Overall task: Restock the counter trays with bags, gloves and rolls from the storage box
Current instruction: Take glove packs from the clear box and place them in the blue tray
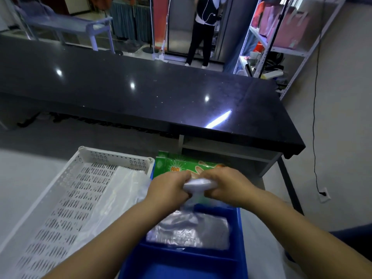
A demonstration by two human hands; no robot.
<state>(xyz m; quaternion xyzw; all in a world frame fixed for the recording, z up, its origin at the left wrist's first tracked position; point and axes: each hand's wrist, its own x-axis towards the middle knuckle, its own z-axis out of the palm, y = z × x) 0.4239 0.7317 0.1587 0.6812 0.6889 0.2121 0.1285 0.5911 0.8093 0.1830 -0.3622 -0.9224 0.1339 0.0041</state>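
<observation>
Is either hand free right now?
No, the left hand and right hand both grip the same white plastic bundle above the blue tray.

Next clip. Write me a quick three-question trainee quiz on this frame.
1. True or false: the left hand and right hand both grip the clear plastic bundle.
2. The tray beneath the bundle is: A red, B blue, C yellow.
3. Fill in: the packets beyond the hands are ____.
Key: 1 true; 2 B; 3 green.
</observation>
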